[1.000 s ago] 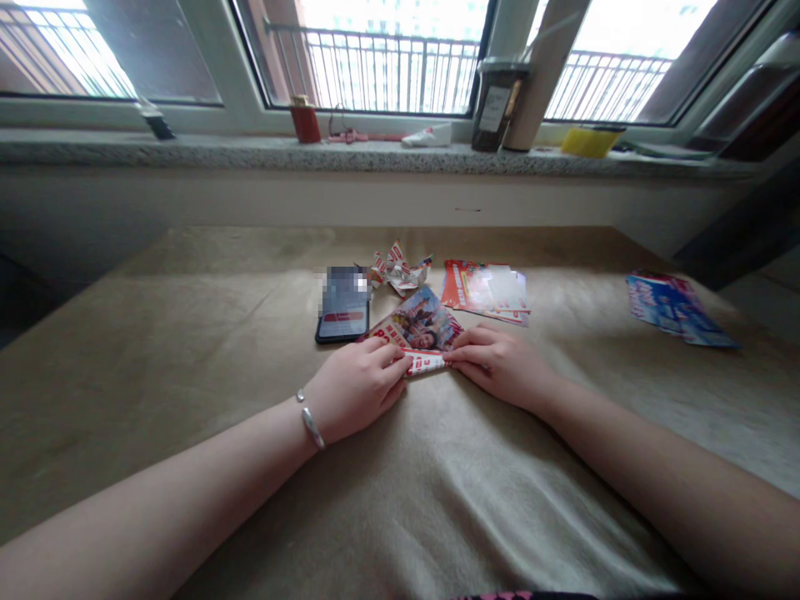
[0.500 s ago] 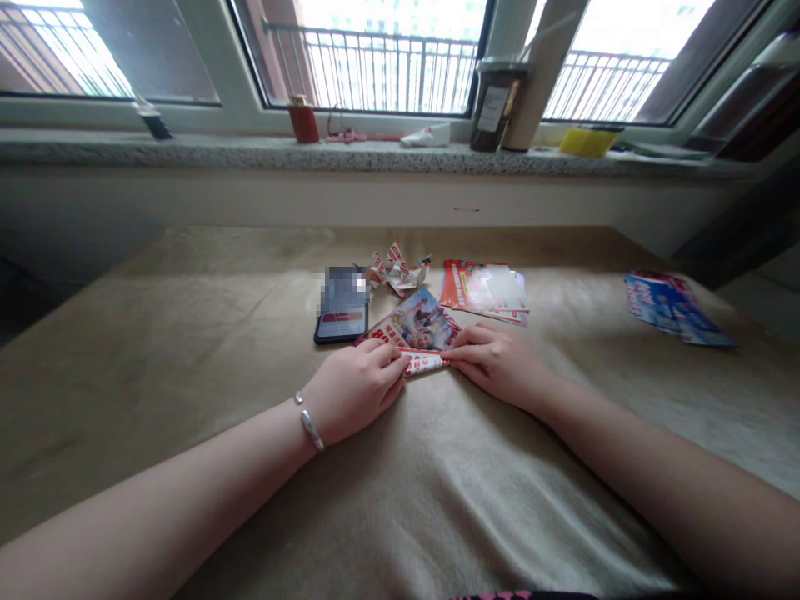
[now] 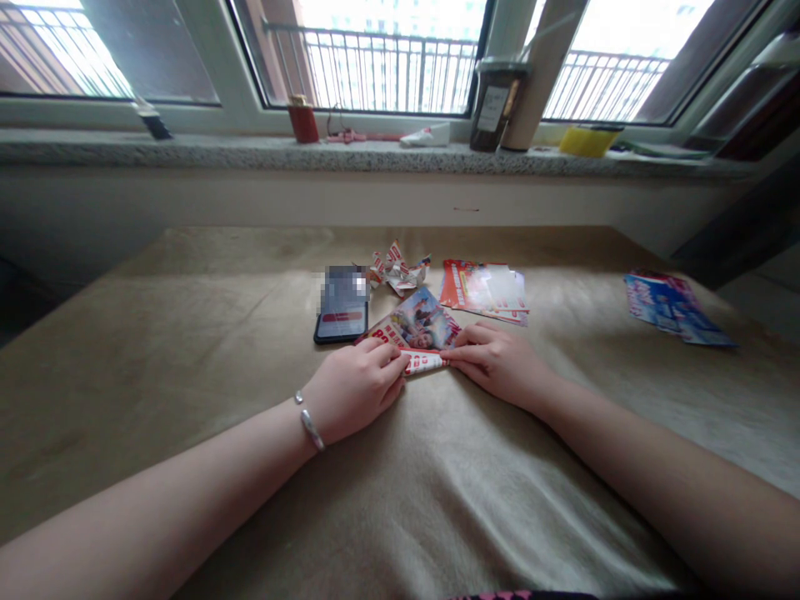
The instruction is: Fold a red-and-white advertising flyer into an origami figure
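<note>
A colourful printed leaflet (image 3: 417, 327) lies on the beige cloth-covered table (image 3: 187, 350), its near edge folded up into a white and red strip. My left hand (image 3: 356, 387), with a silver bracelet on the wrist, has its fingers curled and pinches the left end of that fold. At the right end, my right hand (image 3: 500, 362) presses the fold with its fingers together. The two sets of fingertips almost meet over the strip.
A dark phone (image 3: 342, 308) lies just left of the leaflet. Behind it sit crumpled paper (image 3: 397, 268) and a stack of red leaflets (image 3: 484, 289). Blue leaflets (image 3: 672, 308) lie far right. The stone windowsill (image 3: 250, 154) holds a red cup (image 3: 303, 121), a dark jar (image 3: 496, 104) and a yellow object (image 3: 587, 140).
</note>
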The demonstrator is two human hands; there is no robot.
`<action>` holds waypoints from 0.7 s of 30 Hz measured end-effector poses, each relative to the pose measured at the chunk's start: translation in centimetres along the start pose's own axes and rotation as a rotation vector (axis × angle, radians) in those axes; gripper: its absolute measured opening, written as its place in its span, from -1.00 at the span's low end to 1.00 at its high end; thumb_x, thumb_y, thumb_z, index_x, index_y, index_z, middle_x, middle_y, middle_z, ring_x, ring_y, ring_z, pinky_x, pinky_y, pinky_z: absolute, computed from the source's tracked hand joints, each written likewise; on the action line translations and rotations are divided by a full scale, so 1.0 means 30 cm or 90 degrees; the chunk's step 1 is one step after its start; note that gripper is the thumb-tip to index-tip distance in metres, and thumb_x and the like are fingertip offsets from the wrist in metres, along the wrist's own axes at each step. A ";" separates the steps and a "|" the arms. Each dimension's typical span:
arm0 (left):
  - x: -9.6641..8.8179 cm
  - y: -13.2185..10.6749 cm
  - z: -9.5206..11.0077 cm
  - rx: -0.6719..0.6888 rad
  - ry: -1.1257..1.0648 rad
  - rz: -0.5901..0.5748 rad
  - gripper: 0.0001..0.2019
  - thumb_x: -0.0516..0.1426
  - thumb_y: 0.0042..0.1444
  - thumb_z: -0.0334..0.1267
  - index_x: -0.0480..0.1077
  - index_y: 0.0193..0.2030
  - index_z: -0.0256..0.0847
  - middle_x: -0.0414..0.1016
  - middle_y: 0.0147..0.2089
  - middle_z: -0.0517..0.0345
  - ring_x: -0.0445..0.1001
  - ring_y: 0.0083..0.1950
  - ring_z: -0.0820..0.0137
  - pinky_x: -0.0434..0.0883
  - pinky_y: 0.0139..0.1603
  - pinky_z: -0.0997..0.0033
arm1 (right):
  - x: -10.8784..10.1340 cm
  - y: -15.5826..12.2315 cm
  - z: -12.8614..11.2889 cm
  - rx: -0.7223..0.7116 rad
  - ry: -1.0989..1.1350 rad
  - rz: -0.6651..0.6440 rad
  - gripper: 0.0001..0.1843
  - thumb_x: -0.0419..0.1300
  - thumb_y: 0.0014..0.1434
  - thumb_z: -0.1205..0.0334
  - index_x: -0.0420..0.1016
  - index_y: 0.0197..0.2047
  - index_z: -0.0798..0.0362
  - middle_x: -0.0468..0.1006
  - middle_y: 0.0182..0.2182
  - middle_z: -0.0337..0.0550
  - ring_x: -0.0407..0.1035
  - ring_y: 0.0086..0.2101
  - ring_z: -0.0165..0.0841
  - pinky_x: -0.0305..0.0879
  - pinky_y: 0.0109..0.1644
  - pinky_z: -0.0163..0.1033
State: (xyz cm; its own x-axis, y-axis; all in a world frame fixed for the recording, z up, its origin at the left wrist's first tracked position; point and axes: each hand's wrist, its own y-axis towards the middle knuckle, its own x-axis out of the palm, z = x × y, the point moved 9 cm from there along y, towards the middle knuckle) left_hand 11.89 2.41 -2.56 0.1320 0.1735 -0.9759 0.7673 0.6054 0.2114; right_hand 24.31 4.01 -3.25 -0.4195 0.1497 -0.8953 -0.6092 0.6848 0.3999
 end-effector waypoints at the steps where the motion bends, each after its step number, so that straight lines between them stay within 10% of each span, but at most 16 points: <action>1: 0.000 0.001 -0.001 -0.002 0.001 -0.002 -0.74 -0.01 0.22 -0.28 0.41 -0.04 -0.25 0.46 -0.18 -0.01 0.42 -0.10 0.24 0.47 -0.11 0.22 | 0.000 0.000 0.000 -0.001 0.000 0.000 -0.77 0.09 0.24 0.21 0.59 -0.16 -0.05 0.53 -0.32 -0.13 0.33 -0.29 -0.36 0.31 -0.20 -0.26; 21: 0.004 0.007 0.013 0.019 0.011 -0.027 -0.70 -0.04 0.24 -0.19 0.37 0.00 -0.24 0.39 -0.20 -0.01 0.34 -0.13 0.22 0.41 -0.11 0.17 | -0.007 -0.009 -0.012 -0.020 -0.021 -0.006 -0.78 0.08 0.25 0.22 0.56 -0.23 0.03 0.54 -0.33 -0.14 0.35 -0.27 -0.36 0.32 -0.16 -0.26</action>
State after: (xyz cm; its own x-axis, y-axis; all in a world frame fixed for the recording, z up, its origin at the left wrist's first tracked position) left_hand 12.30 2.26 -2.67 0.0878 0.1620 -0.9829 0.7908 0.5887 0.1677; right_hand 24.32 3.53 -3.09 -0.3918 0.1671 -0.9047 -0.6344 0.6632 0.3972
